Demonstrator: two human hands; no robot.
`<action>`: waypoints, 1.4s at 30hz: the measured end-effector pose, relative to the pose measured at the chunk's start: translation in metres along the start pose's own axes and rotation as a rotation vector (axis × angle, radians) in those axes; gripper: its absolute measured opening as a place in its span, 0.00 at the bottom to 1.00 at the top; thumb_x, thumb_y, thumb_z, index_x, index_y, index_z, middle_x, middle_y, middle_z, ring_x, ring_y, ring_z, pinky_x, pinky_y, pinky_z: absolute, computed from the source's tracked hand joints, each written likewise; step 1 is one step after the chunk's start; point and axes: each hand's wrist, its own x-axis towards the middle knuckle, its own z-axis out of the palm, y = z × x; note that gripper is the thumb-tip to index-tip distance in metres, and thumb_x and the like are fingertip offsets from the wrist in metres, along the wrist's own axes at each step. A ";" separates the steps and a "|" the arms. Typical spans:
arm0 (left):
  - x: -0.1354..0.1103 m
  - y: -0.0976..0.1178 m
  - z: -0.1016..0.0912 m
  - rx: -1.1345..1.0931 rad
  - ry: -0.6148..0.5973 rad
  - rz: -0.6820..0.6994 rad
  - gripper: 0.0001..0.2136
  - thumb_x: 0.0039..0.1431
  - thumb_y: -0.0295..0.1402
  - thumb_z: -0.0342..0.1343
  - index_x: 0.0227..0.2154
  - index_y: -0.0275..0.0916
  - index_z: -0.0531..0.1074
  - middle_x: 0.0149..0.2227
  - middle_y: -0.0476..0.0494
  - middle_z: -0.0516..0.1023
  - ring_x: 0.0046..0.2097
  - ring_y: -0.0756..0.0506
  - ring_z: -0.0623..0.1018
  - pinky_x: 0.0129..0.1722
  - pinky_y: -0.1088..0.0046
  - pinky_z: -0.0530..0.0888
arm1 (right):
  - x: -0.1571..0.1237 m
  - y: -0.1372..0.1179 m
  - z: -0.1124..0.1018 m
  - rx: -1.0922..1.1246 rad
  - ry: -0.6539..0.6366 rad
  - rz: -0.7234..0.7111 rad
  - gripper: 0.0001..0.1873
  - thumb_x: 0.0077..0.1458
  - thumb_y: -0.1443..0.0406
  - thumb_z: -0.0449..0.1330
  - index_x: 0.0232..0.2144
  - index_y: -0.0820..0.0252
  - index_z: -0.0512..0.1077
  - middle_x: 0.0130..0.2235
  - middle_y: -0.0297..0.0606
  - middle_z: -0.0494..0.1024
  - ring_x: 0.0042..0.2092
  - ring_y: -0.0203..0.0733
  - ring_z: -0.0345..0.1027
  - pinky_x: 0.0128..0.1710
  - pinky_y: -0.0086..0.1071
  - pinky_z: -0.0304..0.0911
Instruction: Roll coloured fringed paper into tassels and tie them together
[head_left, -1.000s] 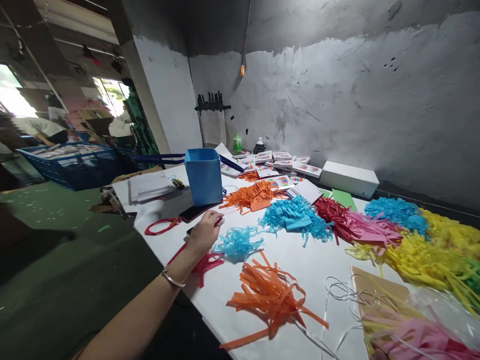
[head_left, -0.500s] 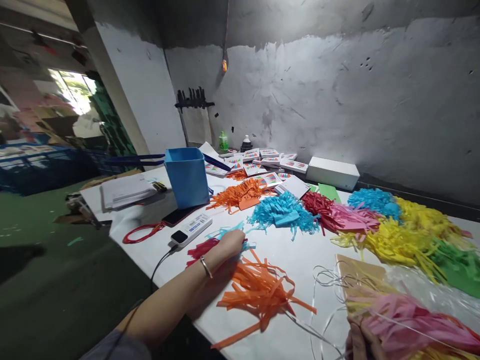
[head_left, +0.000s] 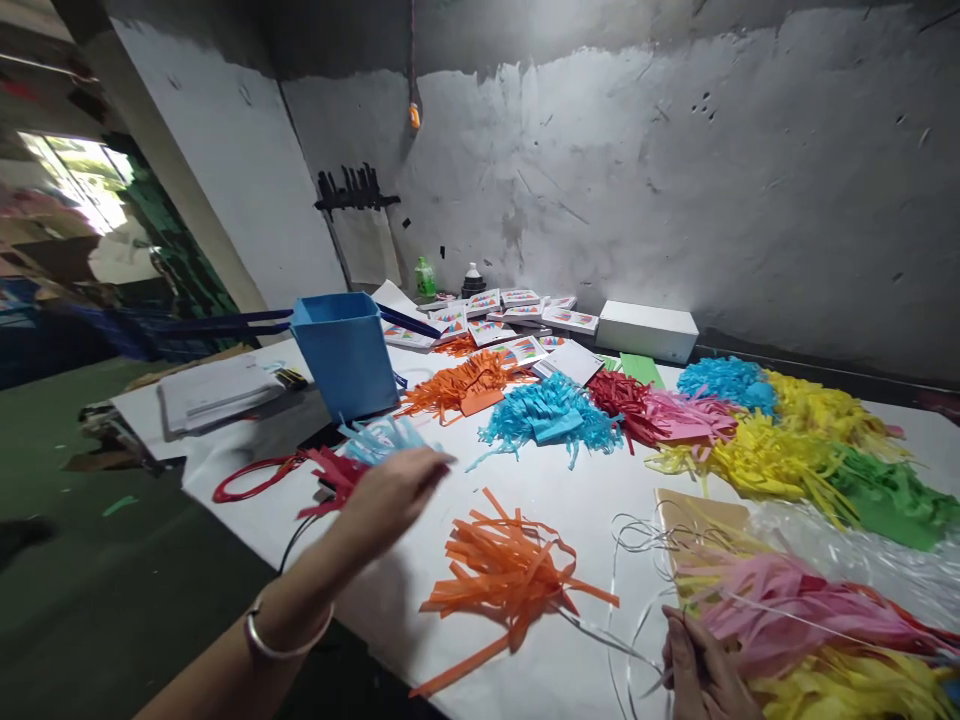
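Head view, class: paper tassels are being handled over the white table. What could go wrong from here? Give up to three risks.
1. The left hand lifts the light blue tassel and red tassel together; their thin strips could tangle or tear.
2. The silver ribbon in the right hand loops loosely beside the orange tassel and may snag or drag it.

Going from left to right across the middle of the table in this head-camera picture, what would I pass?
Stack of white papers → blue box → far orange fringe pile → light-blue fringe pile → red fringe pile → pink fringe pile → yellow fringe pile → green fringe pile
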 end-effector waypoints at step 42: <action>-0.116 0.163 0.064 -1.523 -0.718 -0.305 0.33 0.41 0.25 0.50 0.56 0.43 0.68 0.45 0.44 0.74 0.48 0.41 0.73 0.47 0.65 0.67 | -0.065 -0.077 -0.065 0.195 -0.332 -0.276 0.14 0.64 0.55 0.57 0.42 0.53 0.80 0.36 0.37 0.84 0.35 0.41 0.80 0.37 0.27 0.74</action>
